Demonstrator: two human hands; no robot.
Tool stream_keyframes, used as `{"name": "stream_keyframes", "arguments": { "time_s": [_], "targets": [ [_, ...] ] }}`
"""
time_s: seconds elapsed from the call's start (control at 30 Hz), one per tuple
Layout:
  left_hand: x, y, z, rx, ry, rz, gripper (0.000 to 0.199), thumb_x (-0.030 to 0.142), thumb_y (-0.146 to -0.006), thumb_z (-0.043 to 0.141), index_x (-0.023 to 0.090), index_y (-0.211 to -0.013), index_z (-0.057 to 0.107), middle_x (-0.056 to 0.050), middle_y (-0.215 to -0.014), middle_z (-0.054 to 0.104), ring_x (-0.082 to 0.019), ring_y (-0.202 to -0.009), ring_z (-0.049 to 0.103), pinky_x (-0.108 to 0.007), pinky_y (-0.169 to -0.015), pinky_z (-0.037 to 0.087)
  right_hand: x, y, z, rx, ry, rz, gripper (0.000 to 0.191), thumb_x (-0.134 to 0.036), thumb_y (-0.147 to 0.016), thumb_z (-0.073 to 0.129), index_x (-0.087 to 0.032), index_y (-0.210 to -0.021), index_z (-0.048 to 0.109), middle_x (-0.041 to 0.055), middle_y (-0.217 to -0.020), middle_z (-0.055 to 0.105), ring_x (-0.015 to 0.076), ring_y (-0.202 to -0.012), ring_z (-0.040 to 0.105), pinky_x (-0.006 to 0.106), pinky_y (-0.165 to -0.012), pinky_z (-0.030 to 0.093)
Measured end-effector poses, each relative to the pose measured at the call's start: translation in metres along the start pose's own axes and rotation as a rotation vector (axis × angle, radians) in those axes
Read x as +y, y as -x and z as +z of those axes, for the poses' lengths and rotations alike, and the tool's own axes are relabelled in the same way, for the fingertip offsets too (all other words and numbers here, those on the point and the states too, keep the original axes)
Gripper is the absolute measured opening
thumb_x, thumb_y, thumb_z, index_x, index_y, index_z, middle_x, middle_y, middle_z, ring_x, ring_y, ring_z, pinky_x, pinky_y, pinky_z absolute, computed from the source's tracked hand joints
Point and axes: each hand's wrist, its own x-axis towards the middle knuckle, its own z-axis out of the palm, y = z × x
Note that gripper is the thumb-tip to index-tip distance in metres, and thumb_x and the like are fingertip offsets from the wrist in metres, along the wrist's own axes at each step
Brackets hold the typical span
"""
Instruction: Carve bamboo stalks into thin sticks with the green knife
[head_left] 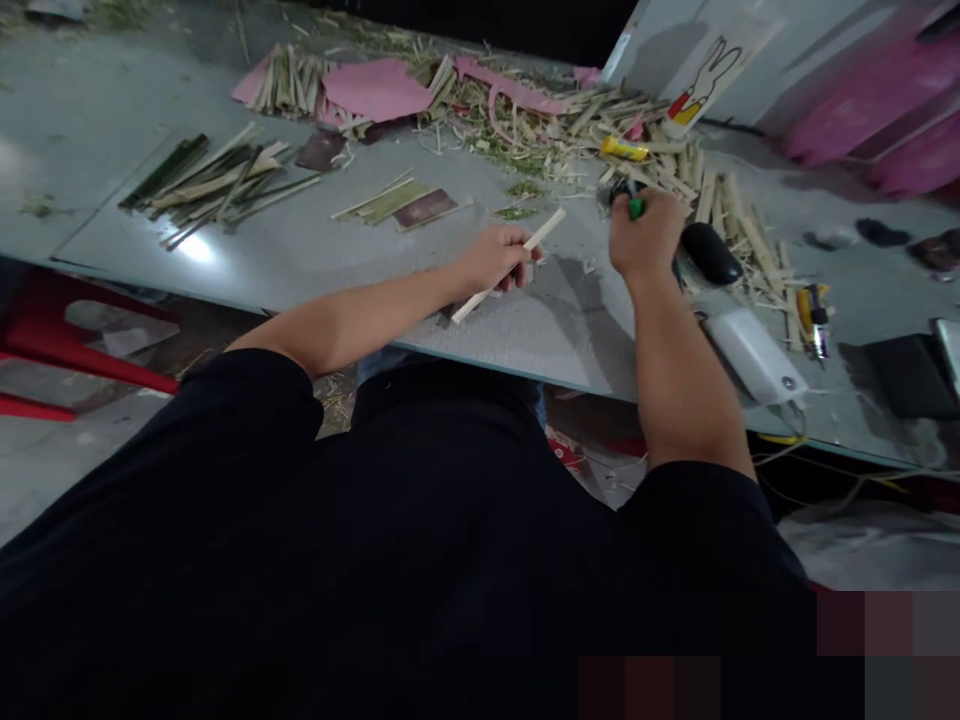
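Observation:
My left hand (501, 258) is closed around a pale flat strip (547, 229), which slants across the fingers just above the table's front edge. To the right, my right hand (646, 225) is wrapped round a tool with a green part (636, 208); the rest of the tool is dark and mostly hidden by the fingers. A yellow tube (624, 149) lies just beyond that hand. Left of my left hand, a few green strips (386, 203) lie beside a brown rectangular piece (425, 209).
A loose bundle of strips (225, 185) lies at the left. Shavings and pink sheets (379, 90) cover the back. A black oval object (711, 253), a white box (756, 355) and a yellow cutter (813, 318) are on the right. A red stool (82, 330) stands at the left.

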Motion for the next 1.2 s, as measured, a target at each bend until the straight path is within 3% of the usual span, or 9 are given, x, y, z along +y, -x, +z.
{"name": "stream_keyframes", "arguments": {
  "time_s": [0.1, 0.23, 0.53, 0.73, 0.97, 1.1, 1.2],
  "targets": [
    [0.003, 0.001, -0.001, 0.068, 0.015, 0.012, 0.042, 0.008, -0.127, 0.065, 0.022, -0.088, 0.074, 0.004, -0.059, 0.060, -0.010, -0.046, 0.048, -0.021, -0.050, 0.038, -0.020, 0.013, 0.009, -0.075, 0.002, -0.091, 0.030, -0.037, -0.139, 0.060, -0.025, -0.133, 0.087, 0.0217, -0.149, 0.089, 0.0425, -0.147, 0.078, 0.049, -0.121, 0.056],
    [0.006, 0.002, -0.001, 0.075, -0.018, 0.018, 0.053, 0.016, -0.136, 0.051, 0.022, -0.088, 0.072, 0.003, -0.058, 0.058, -0.011, -0.047, 0.046, -0.022, -0.051, 0.035, -0.038, 0.030, 0.013, -0.161, 0.026, -0.187, 0.025, -0.037, -0.136, 0.064, -0.027, -0.138, 0.087, 0.0196, -0.153, 0.088, 0.0436, -0.153, 0.078, 0.049, -0.122, 0.060],
    [0.000, 0.000, 0.000, 0.105, -0.158, -0.009, 0.052, 0.006, -0.130, 0.052, 0.023, -0.083, 0.063, 0.004, -0.059, 0.061, -0.011, -0.049, 0.050, -0.026, -0.056, 0.037, -0.073, 0.056, 0.007, -0.355, 0.065, -0.243, 0.012, -0.022, -0.131, 0.076, -0.019, -0.126, 0.086, 0.0256, -0.144, 0.089, 0.0440, -0.141, 0.084, 0.051, -0.118, 0.063],
    [-0.001, 0.003, 0.002, 0.170, -0.173, 0.008, 0.055, 0.005, -0.129, 0.052, 0.023, -0.079, 0.062, 0.003, -0.056, 0.057, -0.012, -0.047, 0.049, -0.027, -0.054, 0.034, -0.078, 0.053, 0.015, -0.300, 0.154, -0.236, 0.019, -0.030, -0.131, 0.075, -0.020, -0.135, 0.091, 0.0236, -0.148, 0.090, 0.0451, -0.142, 0.087, 0.051, -0.117, 0.068],
    [0.005, 0.007, 0.004, 0.198, -0.182, -0.004, 0.052, 0.011, -0.132, 0.054, 0.023, -0.082, 0.065, 0.003, -0.060, 0.060, -0.012, -0.051, 0.052, -0.025, -0.055, 0.036, -0.075, 0.050, 0.012, -0.293, 0.144, -0.256, 0.034, -0.032, -0.134, 0.070, -0.014, -0.151, 0.093, 0.0267, -0.152, 0.090, 0.0417, -0.137, 0.084, 0.044, -0.110, 0.063],
    [0.005, 0.007, 0.004, 0.209, -0.165, -0.002, 0.050, 0.009, -0.131, 0.051, 0.023, -0.085, 0.065, 0.004, -0.060, 0.058, -0.011, -0.050, 0.049, -0.023, -0.054, 0.034, -0.074, 0.051, 0.013, -0.296, 0.134, -0.279, 0.034, -0.033, -0.136, 0.071, -0.009, -0.149, 0.091, 0.0279, -0.146, 0.090, 0.0412, -0.130, 0.083, 0.044, -0.105, 0.060],
    [0.007, 0.009, 0.004, 0.214, -0.174, 0.005, 0.049, 0.007, -0.130, 0.052, 0.022, -0.086, 0.066, 0.005, -0.060, 0.058, -0.010, -0.051, 0.047, -0.023, -0.054, 0.033, -0.075, 0.052, 0.015, -0.294, 0.092, -0.264, 0.025, -0.033, -0.136, 0.074, -0.014, -0.142, 0.090, 0.0252, -0.143, 0.089, 0.0422, -0.133, 0.082, 0.044, -0.108, 0.060]
  ]
}}
